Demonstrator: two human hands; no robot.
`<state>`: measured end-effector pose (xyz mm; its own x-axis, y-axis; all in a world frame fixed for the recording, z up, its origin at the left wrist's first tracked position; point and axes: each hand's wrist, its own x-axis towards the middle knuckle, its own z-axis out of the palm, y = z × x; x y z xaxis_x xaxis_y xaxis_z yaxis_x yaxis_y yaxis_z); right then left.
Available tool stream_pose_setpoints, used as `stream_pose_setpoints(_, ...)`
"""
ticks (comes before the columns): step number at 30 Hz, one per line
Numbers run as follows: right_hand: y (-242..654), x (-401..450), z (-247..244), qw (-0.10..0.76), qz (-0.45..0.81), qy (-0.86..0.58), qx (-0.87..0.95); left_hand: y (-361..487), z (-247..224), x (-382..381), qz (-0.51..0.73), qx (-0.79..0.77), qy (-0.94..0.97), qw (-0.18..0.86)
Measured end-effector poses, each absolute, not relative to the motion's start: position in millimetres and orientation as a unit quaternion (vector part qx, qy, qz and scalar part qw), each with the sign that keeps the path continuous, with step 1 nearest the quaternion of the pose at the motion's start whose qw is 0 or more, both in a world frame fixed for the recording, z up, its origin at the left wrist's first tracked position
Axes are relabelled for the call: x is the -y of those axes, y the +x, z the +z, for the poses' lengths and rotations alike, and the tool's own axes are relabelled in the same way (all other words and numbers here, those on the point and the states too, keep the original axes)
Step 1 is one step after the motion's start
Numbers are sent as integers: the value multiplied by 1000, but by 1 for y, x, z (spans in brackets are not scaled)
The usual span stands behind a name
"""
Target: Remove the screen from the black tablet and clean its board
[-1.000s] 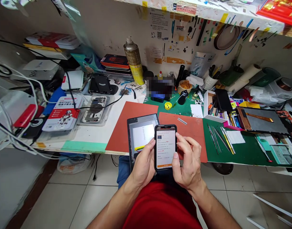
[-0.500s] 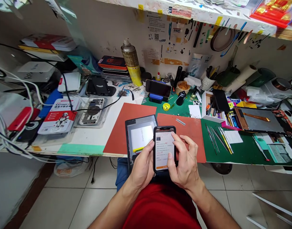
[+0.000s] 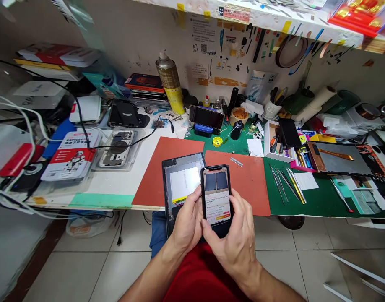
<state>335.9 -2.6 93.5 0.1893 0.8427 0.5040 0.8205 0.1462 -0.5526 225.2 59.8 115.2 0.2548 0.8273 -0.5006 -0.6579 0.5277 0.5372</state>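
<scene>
A lit smartphone (image 3: 217, 197) is held upright over my lap, its screen showing two dark rectangles above lines of text. My left hand (image 3: 188, 220) is wrapped round its left side. At the lower right edge is my right hand (image 3: 235, 237), its thumb by the bottom corner and its fingers apart along the right side. Behind the phone, to the left, an opened tablet (image 3: 183, 172) with a white panel and a yellow strip leans over the table's front edge, partly hidden by my left hand.
Orange mats (image 3: 249, 180) lie at the table's front. Tweezers (image 3: 287, 182) and a white box of tools (image 3: 276, 147) are at the right. A spray can (image 3: 171, 84) stands at the back; a red and white battery box (image 3: 69, 155) and cables are at the left.
The phone's screen has gone from a text list to a page with a picture. My right hand has moved down and left, its fingers now off the screen.
</scene>
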Motion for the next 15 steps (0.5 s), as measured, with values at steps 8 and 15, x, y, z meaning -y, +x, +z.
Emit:
stream_pose_setpoints(8,334,-3,96,370,18,-720,587,239,96,-58,446,-382,176,790)
stream_pose_setpoints(15,405,-18,82,300,-30,-804,512,191,129,-27,488,-610,381,495)
